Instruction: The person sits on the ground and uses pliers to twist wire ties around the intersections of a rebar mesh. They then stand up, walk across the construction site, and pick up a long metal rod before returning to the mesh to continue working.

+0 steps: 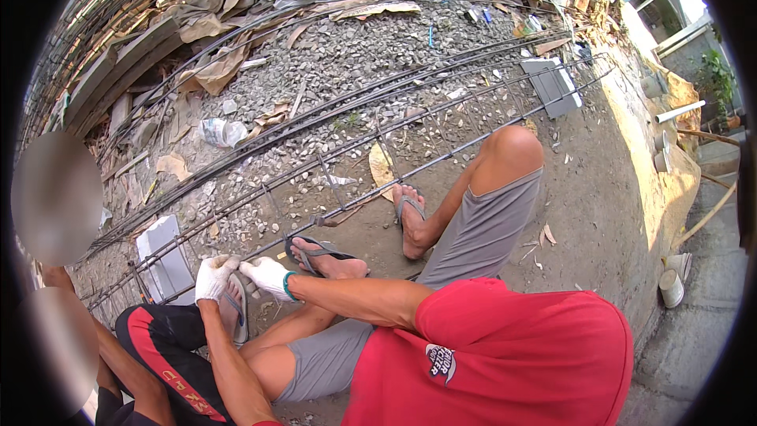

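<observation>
My left hand (214,278), in a white work glove, and my right hand (266,276), gloved too with a teal band at the wrist, are close together at the near side of a long rebar cage (344,207). Both have their fingers closed and fingertips nearly meeting. What they pinch, if anything, is too small to make out. Steel stirrups cross the cage's long bars at intervals. A pale grey block (163,256) lies under the cage's left end, and a grey slab (550,88) under its far right end.
A person in black trousers with a red stripe (169,363) sits close at my left. Beyond the cage lie loose rebars (347,102), gravel (339,51), a crumpled plastic bag (222,132) and stacked planks (118,75). White cups (672,288) lie at the right.
</observation>
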`<state>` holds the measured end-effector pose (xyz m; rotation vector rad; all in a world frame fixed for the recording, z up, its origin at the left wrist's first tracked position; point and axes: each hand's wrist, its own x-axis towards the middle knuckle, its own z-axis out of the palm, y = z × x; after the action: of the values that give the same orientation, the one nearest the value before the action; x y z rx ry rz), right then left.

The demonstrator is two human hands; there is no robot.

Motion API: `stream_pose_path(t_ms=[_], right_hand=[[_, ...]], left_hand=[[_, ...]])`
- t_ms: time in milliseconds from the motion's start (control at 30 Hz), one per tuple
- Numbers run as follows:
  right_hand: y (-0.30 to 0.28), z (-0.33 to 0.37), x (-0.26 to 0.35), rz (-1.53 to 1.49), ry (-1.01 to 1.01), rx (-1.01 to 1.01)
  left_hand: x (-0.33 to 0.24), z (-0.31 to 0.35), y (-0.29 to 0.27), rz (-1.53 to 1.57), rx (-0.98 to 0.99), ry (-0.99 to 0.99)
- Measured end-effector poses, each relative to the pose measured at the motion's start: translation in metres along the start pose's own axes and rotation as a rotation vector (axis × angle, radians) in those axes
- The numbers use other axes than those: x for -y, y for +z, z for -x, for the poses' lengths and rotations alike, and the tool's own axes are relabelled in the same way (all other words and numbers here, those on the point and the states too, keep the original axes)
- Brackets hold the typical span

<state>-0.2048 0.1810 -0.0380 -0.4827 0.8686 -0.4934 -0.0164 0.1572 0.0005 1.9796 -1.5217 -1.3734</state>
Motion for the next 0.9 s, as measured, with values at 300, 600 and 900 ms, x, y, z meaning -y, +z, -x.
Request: stream_pose_path(t_ms=[300, 600, 900], right_hand=[[-0.104, 0.144, 0.062, 1.220, -0.770, -0.389], [-0.133, 0.132, 0.112, 1.610, -0.620, -0.524], [-0.092, 0.231, 0.203, 1.149, -0.884, -0.447]], left_hand=[[-0.016, -0.008, -0.006, 0.030, 0.103, -0.043], [-0.008, -0.019, -0.009, -0.067, 0.138, -0.019], [0.019, -0.028, -0.009, 0.084, 0.149, -0.004]])
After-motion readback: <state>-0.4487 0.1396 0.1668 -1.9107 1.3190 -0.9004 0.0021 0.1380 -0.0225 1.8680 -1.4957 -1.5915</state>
